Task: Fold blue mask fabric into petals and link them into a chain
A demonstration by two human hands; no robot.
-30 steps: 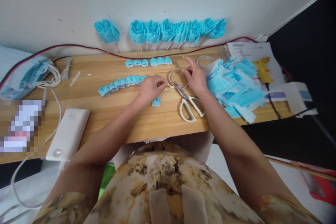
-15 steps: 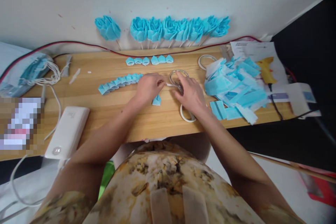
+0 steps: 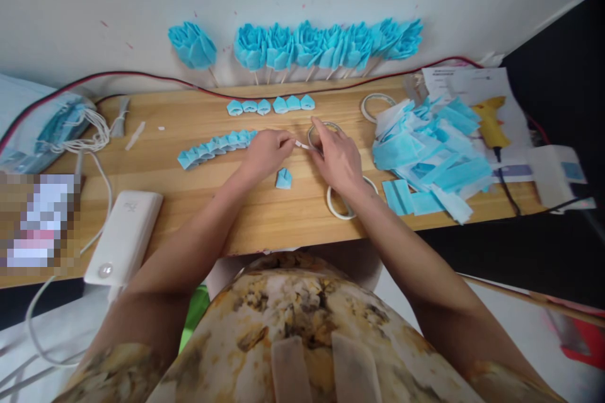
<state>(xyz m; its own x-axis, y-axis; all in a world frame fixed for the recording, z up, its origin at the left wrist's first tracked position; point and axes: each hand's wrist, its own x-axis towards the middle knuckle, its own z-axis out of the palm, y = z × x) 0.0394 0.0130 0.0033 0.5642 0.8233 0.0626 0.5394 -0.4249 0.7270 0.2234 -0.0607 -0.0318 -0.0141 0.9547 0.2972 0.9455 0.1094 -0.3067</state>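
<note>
My left hand (image 3: 270,154) is closed in a pinch on the end of a short white strip of tape (image 3: 301,145). The strip runs across to my right hand (image 3: 338,157), whose fingers are curled on a roll of tape (image 3: 329,124). My index finger reaches over the roll's left side, and the hand hides its near part. Just below my left fingers, one folded blue petal piece (image 3: 284,178) lies on the table. A row of overlapping folded blue pieces (image 3: 217,146) extends leftward from my left hand. Under my right wrist lies another tape roll (image 3: 336,206).
Finished blue fabric flowers (image 3: 309,44) on sticks lean along the wall. Small folded pieces (image 3: 248,107) line the back. At right are a third tape roll (image 3: 363,107), a pile of blue strips (image 3: 430,145) and a yellow glue gun (image 3: 491,121). A white power bank (image 3: 125,236) sits left.
My left hand has shifted slightly, uncovering more of the single folded piece. My right hand has moved slightly left and downward. The white strip still spans between my hands.
</note>
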